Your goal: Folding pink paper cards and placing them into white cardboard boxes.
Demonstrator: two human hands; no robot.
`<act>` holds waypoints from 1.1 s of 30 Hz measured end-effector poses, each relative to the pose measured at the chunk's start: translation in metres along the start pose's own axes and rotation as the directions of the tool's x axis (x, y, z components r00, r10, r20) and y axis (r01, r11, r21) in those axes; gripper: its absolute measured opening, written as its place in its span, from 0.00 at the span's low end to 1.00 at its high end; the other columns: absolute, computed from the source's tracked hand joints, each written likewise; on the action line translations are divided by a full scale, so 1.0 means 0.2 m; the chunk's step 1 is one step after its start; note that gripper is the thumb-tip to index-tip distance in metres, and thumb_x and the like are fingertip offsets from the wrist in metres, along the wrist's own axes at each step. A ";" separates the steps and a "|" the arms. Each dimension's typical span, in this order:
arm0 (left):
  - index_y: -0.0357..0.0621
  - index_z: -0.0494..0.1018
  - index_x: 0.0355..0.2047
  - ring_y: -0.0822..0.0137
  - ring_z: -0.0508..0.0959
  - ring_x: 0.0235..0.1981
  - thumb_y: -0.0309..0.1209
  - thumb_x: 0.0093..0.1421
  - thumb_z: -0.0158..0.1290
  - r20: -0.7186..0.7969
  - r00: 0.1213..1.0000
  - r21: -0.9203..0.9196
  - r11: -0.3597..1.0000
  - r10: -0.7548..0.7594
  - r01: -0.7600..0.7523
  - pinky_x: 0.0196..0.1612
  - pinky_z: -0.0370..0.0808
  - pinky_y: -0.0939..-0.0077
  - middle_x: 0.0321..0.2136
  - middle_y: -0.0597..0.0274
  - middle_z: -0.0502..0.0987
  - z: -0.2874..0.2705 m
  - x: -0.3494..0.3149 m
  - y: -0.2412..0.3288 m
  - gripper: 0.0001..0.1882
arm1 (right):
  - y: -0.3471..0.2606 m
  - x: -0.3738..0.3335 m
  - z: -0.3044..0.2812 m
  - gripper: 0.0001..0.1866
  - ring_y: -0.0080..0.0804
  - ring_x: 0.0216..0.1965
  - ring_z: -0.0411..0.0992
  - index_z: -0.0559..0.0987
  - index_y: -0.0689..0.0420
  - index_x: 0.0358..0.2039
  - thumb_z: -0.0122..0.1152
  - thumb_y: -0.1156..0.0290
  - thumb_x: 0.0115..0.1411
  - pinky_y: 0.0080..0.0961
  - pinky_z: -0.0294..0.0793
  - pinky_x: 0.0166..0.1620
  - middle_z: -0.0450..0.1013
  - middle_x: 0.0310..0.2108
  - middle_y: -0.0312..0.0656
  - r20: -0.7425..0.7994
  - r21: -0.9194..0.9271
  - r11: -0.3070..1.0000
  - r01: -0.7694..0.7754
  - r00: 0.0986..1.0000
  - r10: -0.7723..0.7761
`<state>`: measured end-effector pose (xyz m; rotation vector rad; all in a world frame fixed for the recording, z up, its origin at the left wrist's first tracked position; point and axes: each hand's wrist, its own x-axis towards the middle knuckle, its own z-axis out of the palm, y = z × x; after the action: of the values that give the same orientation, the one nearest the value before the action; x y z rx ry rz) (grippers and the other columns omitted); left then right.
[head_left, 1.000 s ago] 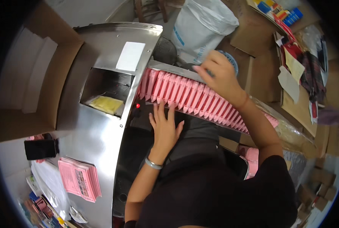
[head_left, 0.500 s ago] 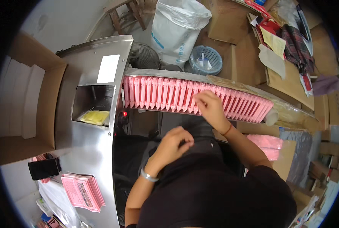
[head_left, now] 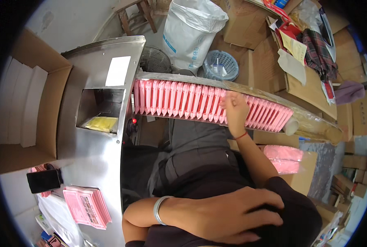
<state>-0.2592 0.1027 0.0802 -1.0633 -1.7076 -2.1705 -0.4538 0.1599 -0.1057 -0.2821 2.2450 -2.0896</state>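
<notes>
A long row of pink folded packets [head_left: 175, 99] stands on edge in a narrow metal trough. Over the right part of that row is my right hand [head_left: 237, 111], its fingers bent together at the packets' top edges. Its fingertips are slightly blurred, and whatever they pinch, if anything, is hidden. My left hand [head_left: 233, 214] lies across the front of my dark shirt, its fingers spread and nothing visible in them. A silver bracelet [head_left: 158, 210] circles the left wrist.
The steel machine top [head_left: 97, 160] at left has a recess holding a yellow packet [head_left: 102, 124]. Nearby are a pink stack [head_left: 87, 207], a phone [head_left: 44, 181] and an open carton [head_left: 47, 123]. Beyond the trough stand a white sack [head_left: 191, 37] and blue basket [head_left: 220, 65].
My left hand has swung right and toward me, from near the trough to across my shirt, and its fingers have spread. My right hand has shifted slightly right along the pink row.
</notes>
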 end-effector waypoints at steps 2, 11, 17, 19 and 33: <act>0.41 0.69 0.54 0.55 0.72 0.47 0.30 0.61 0.57 -0.009 0.999 0.027 0.999 -0.039 0.039 0.48 0.68 0.62 0.44 0.57 0.74 0.00 -0.03 -0.04 0.21 | -0.01 -0.10 0.01 0.05 0.40 0.24 0.76 0.79 0.62 0.34 0.62 0.76 0.57 0.28 0.75 0.29 0.75 0.24 0.46 0.284 -0.245 0.855 0.457 0.877 -0.388; 0.43 0.71 0.48 0.59 0.70 0.46 0.27 0.56 0.59 0.060 0.993 0.054 0.993 -0.106 0.103 0.49 0.63 0.67 0.44 0.60 0.72 -0.11 -0.05 0.03 0.19 | -0.08 -0.08 0.22 0.11 0.37 0.32 0.72 0.79 0.61 0.37 0.63 0.77 0.50 0.32 0.72 0.38 0.72 0.30 0.39 0.838 0.031 0.410 0.911 0.200 -0.508; 0.44 0.72 0.44 0.56 0.69 0.50 0.29 0.54 0.60 -0.204 0.976 0.153 0.981 -0.083 0.115 0.51 0.67 0.65 0.45 0.56 0.70 -0.11 -0.06 0.09 0.17 | -0.38 -0.14 0.48 0.11 0.37 0.26 0.72 0.81 0.62 0.35 0.64 0.80 0.48 0.31 0.72 0.33 0.71 0.23 0.41 0.716 0.286 0.385 0.878 0.072 -0.695; 0.40 0.73 0.47 0.53 0.71 0.47 0.36 0.59 0.58 -0.066 0.996 0.229 0.971 -0.055 0.069 0.52 0.63 0.62 0.42 0.53 0.74 -0.18 -0.09 0.16 0.18 | -0.47 -0.13 0.60 0.11 0.37 0.23 0.72 0.81 0.62 0.34 0.65 0.80 0.47 0.31 0.72 0.29 0.71 0.21 0.41 0.657 0.352 0.336 0.874 0.025 -0.754; 0.29 0.53 0.65 0.36 0.57 0.65 0.52 0.55 0.59 -0.621 -0.258 -0.249 0.125 0.740 0.960 0.68 0.51 0.47 0.64 0.32 0.57 -1.66 -1.62 0.81 0.49 | -0.97 -0.10 2.44 0.12 0.50 0.38 0.76 0.80 0.63 0.40 0.61 0.73 0.55 0.39 0.76 0.42 0.76 0.37 0.54 0.693 0.595 0.429 0.680 -0.163 -0.703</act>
<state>-0.0739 -0.3397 -0.0250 1.7622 -1.4381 -0.2085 -0.3333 -0.3274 0.0479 -2.4810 1.2096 -1.2535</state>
